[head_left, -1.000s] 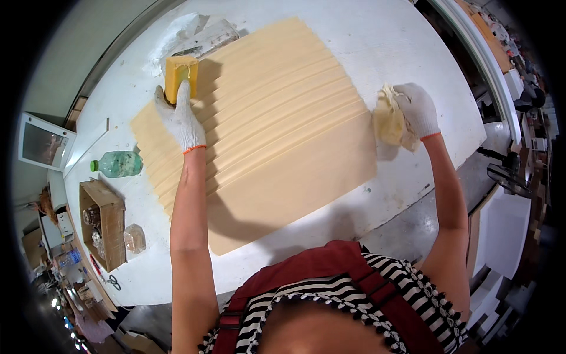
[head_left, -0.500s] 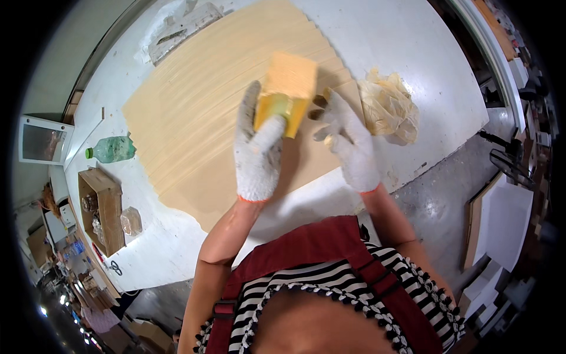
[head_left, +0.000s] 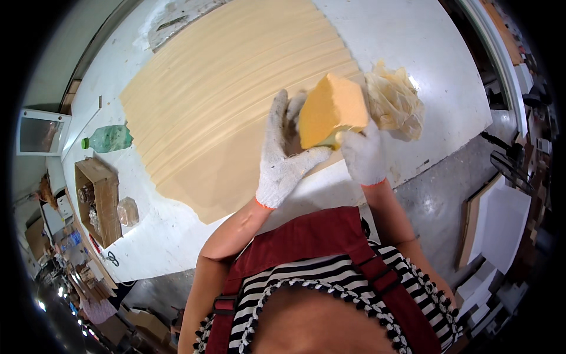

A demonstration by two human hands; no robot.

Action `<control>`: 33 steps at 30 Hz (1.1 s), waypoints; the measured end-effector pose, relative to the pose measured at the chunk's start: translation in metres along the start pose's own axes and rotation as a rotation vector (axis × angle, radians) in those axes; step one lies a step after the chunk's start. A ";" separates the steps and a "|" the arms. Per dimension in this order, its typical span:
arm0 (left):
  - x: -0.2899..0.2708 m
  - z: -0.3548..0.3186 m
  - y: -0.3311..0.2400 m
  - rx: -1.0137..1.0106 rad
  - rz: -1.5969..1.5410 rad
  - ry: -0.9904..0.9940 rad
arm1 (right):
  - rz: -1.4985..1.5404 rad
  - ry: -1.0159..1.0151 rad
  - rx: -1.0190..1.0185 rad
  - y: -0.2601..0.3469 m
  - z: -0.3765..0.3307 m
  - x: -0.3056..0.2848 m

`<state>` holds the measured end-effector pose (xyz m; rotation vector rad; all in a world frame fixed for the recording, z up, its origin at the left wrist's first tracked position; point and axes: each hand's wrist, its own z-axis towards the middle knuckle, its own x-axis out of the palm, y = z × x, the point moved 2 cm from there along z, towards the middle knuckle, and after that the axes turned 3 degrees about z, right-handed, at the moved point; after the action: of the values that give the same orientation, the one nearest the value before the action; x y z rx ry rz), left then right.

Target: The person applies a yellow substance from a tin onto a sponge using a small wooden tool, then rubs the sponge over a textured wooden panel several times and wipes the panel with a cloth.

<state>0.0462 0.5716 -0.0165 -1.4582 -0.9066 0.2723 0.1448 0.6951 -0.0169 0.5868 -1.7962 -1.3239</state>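
Note:
A yellow foam sponge block (head_left: 330,112) is held up over the right part of a fanned stack of thin tan sheets (head_left: 236,76). My right hand (head_left: 364,154), in a white knit glove, grips the block's lower right side. Beneath the block a pale greenish patch shows, mostly covered by the fingers. My left hand (head_left: 283,150), gloved too, is beside the block's left face with fingers stretched up and thumb reaching under its lower edge. Whether that thumb touches the block cannot be made out. A crumpled, yellowish plastic bag (head_left: 396,103) lies just beyond my right hand.
The sheets lie on a white table (head_left: 177,248). To the left are a green plastic bottle (head_left: 109,139) on its side, a cardboard box (head_left: 99,200) with small items, a clear wrapped lump (head_left: 128,211) and scissors (head_left: 112,258). At the right stands a black fan (head_left: 512,159).
The sponge block has passed from my left hand to my right and moved rightward, turning as it went. My left hand has let go and opened beside it.

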 end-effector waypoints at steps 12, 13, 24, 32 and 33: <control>-0.052 0.037 -0.029 0.583 1.507 0.166 | -0.717 -0.170 -0.356 0.096 0.125 -0.033; -0.049 0.039 -0.028 0.603 1.554 0.172 | -0.723 -0.169 -0.355 0.094 0.146 -0.037; -0.053 0.047 -0.024 0.653 1.473 0.106 | -1.611 -0.034 -0.629 0.088 0.241 0.000; -0.056 0.046 -0.019 0.645 1.465 0.086 | -1.761 0.036 -0.712 0.083 0.255 0.019; -0.057 0.045 -0.018 0.636 1.467 0.086 | -1.777 0.061 -0.763 0.085 0.252 0.025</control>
<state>-0.0276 0.5635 -0.0265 -1.2412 0.4762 1.4011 -0.0684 0.8456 0.0403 1.8209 -0.1554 -2.7327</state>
